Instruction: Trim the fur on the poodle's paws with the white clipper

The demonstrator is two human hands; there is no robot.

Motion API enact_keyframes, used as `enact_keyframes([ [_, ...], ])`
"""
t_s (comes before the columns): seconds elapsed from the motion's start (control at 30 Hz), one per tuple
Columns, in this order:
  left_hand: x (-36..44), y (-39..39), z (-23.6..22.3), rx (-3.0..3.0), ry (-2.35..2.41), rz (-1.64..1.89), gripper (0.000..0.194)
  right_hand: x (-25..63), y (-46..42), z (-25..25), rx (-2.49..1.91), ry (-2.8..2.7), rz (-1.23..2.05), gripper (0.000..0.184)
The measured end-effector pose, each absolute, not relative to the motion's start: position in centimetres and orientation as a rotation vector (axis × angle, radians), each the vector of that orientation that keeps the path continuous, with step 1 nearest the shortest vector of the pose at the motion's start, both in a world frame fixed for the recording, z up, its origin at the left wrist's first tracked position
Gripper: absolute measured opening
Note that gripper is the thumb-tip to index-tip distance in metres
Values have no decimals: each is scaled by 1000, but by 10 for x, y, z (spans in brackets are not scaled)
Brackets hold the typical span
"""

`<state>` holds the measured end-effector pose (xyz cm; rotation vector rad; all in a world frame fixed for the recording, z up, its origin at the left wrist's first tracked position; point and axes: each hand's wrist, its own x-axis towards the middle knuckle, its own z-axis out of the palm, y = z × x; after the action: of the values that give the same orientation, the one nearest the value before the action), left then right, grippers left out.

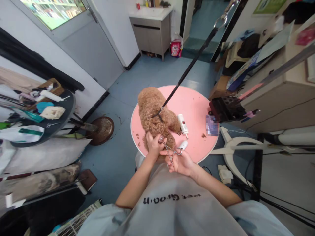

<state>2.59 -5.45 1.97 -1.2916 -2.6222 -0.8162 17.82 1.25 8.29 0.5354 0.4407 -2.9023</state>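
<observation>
A curly brown dog lies on a round pink table, a black leash looped at its neck. My left hand is closed on the dog's fur at the near side, around a small pinkish spot; whether that is an ear or a paw I cannot tell. In my right hand are slim metal scissors or forceps, fingers in the spread rings, with the tips at that spot. A white bottle lies beside the dog's clawed paw. Nearer me is a smaller white object.
Bits of brown hair lie on the table. Left stands a dark side table with a basket and grooming items. A dark tool holder sits at the pink table's right edge. A sink cabinet is at the back.
</observation>
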Motion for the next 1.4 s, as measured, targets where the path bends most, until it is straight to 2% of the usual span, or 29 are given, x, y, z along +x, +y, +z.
enact_keyframes([
  [0.23, 27, -55, 21, -1314, -2564, -874, 32, 176, 8, 88, 613, 455, -2973, 41],
  [1.13, 29, -54, 26, -1274, -2666, -878, 31, 177, -7, 92, 843, 917, -2831, 58],
  [1.4, 32, -55, 27, -1257, -2689, -873, 31, 175, -7, 94, 907, 1077, -2737, 58],
])
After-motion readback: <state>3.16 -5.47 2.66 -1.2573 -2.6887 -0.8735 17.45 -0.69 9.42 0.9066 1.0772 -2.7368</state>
